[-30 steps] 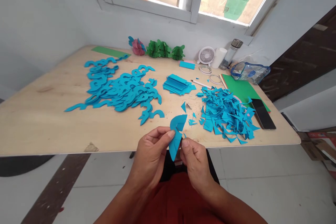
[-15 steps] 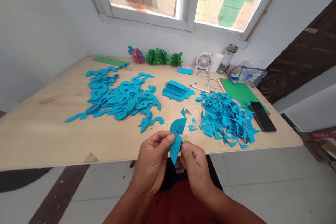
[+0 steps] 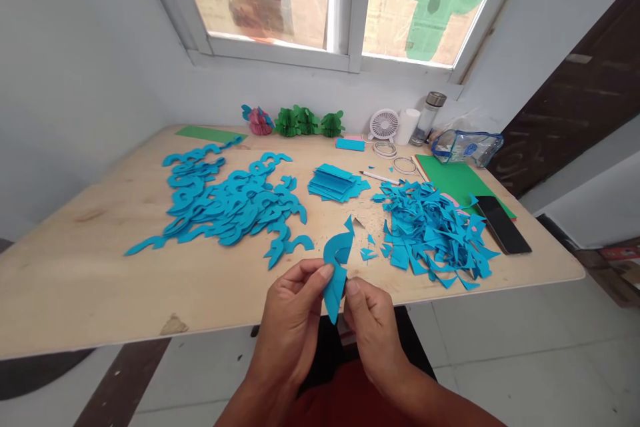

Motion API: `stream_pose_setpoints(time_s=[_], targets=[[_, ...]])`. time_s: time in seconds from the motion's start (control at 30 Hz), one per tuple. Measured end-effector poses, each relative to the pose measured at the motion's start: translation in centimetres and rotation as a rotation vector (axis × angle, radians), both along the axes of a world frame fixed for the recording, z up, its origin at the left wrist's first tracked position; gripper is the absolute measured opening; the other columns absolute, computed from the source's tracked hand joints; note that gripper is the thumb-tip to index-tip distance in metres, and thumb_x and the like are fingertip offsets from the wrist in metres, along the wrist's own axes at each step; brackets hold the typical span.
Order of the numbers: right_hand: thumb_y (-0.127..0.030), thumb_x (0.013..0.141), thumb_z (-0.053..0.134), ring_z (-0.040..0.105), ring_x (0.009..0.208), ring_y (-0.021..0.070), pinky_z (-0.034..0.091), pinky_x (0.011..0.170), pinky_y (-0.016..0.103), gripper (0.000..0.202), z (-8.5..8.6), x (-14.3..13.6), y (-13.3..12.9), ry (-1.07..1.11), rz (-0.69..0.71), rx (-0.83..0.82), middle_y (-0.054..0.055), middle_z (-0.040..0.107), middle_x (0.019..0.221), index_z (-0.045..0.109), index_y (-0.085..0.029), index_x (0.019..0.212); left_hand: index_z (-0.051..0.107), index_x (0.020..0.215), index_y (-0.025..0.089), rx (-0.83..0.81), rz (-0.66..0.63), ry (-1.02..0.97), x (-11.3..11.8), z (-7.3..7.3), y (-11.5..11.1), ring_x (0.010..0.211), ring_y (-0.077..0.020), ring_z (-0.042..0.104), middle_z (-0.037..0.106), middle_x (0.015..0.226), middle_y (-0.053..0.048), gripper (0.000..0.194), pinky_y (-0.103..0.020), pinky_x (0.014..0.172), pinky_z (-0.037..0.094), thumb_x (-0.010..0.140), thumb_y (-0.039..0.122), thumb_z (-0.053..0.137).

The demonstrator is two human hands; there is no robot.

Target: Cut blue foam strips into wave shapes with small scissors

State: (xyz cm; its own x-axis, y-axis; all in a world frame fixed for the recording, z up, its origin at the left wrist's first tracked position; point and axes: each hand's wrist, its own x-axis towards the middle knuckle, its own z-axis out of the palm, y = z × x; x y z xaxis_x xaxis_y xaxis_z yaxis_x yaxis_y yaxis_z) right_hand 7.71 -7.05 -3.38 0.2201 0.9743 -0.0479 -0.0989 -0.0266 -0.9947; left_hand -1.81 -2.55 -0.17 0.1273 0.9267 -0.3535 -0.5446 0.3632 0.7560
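A blue paper piece (image 3: 336,287), partly cut into a curve, is pinched between the thumb and fingers of my left hand (image 3: 295,313), just over the table's front edge. My right hand (image 3: 370,310) is closed close to the paper's right edge. A small dark bit shows at its fingertips; what it grips is mostly hidden. Beyond my hands lies a stack of folded blue paper (image 3: 333,183). To the left spreads a pile of curved blue cut-outs (image 3: 235,203). Blue paper scraps (image 3: 430,230) are heaped to the right.
A white pencil (image 3: 380,177) lies behind the scraps. A phone (image 3: 501,225) and green paper sheets (image 3: 463,180) are at the right. Along the wall stand green paper crafts (image 3: 305,121), a small fan (image 3: 384,125) and a glass bottle (image 3: 429,119).
The view has tilted up slightly, so the table sits lower in it. Both hands keep nearly the same hold, and the blue paper's upper tip has shifted slightly.
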Motion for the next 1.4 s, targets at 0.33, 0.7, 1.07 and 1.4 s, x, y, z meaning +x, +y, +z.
stream_pose_setpoints(time_s=[0.33, 0.7, 1.07, 1.4], targets=[[-0.057, 0.092, 0.045, 0.025, 0.051, 0.0105, 0.021, 0.047, 0.026, 0.049, -0.2, -0.2, 0.8, -0.001, -0.009, -0.016, -0.006, 0.031, 0.054, 0.036, -0.021, 0.06, 0.07, 0.063, 0.016, -0.011, 0.014, 0.017, -0.1, -0.1, 0.9, 0.064, -0.0089, 0.05, 0.06, 0.063, 0.003, 0.025, -0.018, 0.064, 0.043, 0.053, 0.029, 0.089], [-0.054, 0.093, 0.047, 0.024, 0.051, 0.0104, 0.02, 0.047, 0.026, 0.048, -0.6, -0.1, 1.6, 0.019, -0.008, -0.009, -0.006, 0.031, 0.054, 0.046, -0.019, 0.061, 0.07, 0.064, 0.016, -0.051, 0.036, 0.01, -0.1, -0.5, 1.6, 0.065, -0.0094, 0.053, 0.062, 0.066, 0.002, 0.026, -0.019, 0.065, 0.045, 0.052, 0.027, 0.09], [-0.06, 0.086, 0.054, 0.021, 0.044, 0.0081, 0.014, 0.043, 0.024, 0.047, -0.8, 1.6, 1.9, 0.249, -0.128, -0.165, -0.009, 0.03, 0.049, 0.064, -0.014, 0.084, 0.067, 0.063, 0.016, -0.161, 0.008, -0.075, -0.5, -0.1, 2.6, 0.061, -0.0102, 0.059, 0.064, 0.062, 0.003, 0.026, -0.02, 0.063, 0.05, 0.049, 0.021, 0.088], [-0.033, 0.069, 0.076, 0.019, 0.045, 0.0058, 0.013, 0.042, 0.023, 0.029, 0.3, 2.3, 4.3, 0.37, 0.021, -0.111, -0.009, 0.035, 0.056, 0.067, -0.016, 0.091, 0.067, 0.061, 0.016, -0.169, -0.131, -0.133, -0.6, 0.1, 1.5, 0.057, -0.0094, 0.058, 0.064, 0.059, 0.002, 0.019, -0.018, 0.055, 0.046, 0.055, 0.018, 0.086]])
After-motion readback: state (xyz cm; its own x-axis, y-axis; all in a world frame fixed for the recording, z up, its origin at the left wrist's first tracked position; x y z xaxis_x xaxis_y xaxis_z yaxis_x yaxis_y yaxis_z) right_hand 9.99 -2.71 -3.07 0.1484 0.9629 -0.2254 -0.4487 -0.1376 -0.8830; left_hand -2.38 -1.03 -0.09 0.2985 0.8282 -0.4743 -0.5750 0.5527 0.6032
